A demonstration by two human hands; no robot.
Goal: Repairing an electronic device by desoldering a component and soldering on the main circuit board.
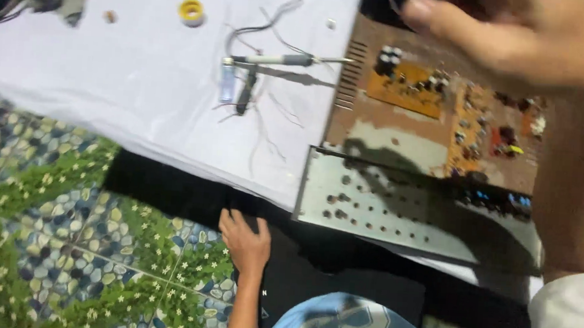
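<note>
Up close to the camera, the right hand [515, 42] hangs above the bench, fingers [426, 13] loosely curled and gripping nothing that I can see, thumb pointing left. It is blurred, so the fingertips are hard to read. Directly beneath it lies the opened metal amplifier chassis [401, 144], rust-brown inside, with orange-yellow circuit boards [411, 90] studded with small dark capacitors and a pale perforated front panel [384, 210] tilted toward us. The hand hovers over its far right part, not touching.

Down below, the left hand [246, 242] rests flat, fingers spread and relaxed, on the dark cloth [169, 190] at the near edge of the table, holding nothing.

That chassis looks rigid and fairly heavy, I'd say, with sharp sheet-metal edges; the boards inside look fragile, so the bare side walls or the panel's rim seem the safer places to grip, never the components.

Left of it, on the white table sheet [75, 70], a slim grey-handled soldering iron [285, 60] lies with its tip toward the chassis edge, very near it. Beside that sit a small clear lighter [227, 80], loose thin wires [274, 21] and, farther off, a yellow spool of tape [192, 12]. A green floral-patterned floor [64, 238] shows underneath.
</note>
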